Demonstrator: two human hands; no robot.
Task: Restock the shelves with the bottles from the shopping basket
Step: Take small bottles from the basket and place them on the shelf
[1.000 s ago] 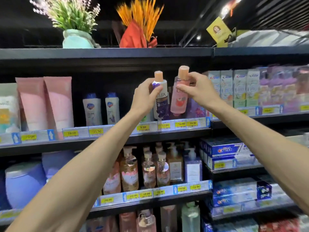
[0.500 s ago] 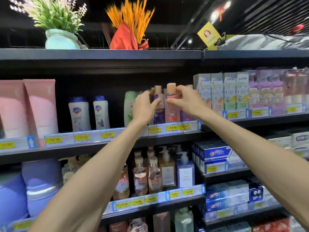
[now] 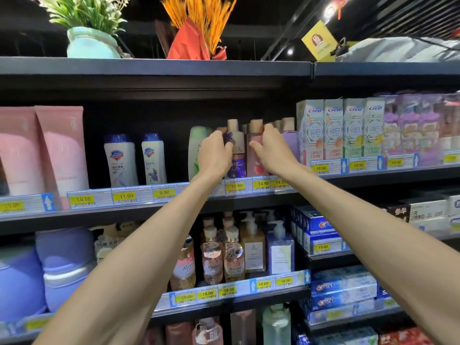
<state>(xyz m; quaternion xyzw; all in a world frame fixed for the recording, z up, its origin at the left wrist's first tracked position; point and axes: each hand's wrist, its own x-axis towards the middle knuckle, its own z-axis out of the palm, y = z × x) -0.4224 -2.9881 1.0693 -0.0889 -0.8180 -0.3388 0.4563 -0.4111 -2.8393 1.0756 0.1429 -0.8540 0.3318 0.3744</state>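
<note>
Both my arms reach up to the upper shelf [image 3: 149, 207]. My left hand [image 3: 215, 154] grips a white and purple bottle [image 3: 236, 155] with a beige cap, which stands upright on the shelf. Beside it on the right, my right hand [image 3: 272, 149] grips a pink bottle [image 3: 256, 160] with a beige cap, also standing on the shelf. More beige-capped bottles stand behind them, and a lilac one [image 3: 290, 143] is at their right. The shopping basket is out of view.
A green bottle [image 3: 198, 150] stands left of my left hand, then two white bottles with blue caps [image 3: 135, 160] and pink tubes [image 3: 42, 150]. Toothpaste boxes [image 3: 341, 128] fill the right. Pump bottles [image 3: 234, 250] crowd the shelf below. A potted plant [image 3: 92, 28] sits on top.
Both hands have lowered the two bottles from in front of the shelf down onto it, and slid down from the caps to the bodies. The view shifted slightly.
</note>
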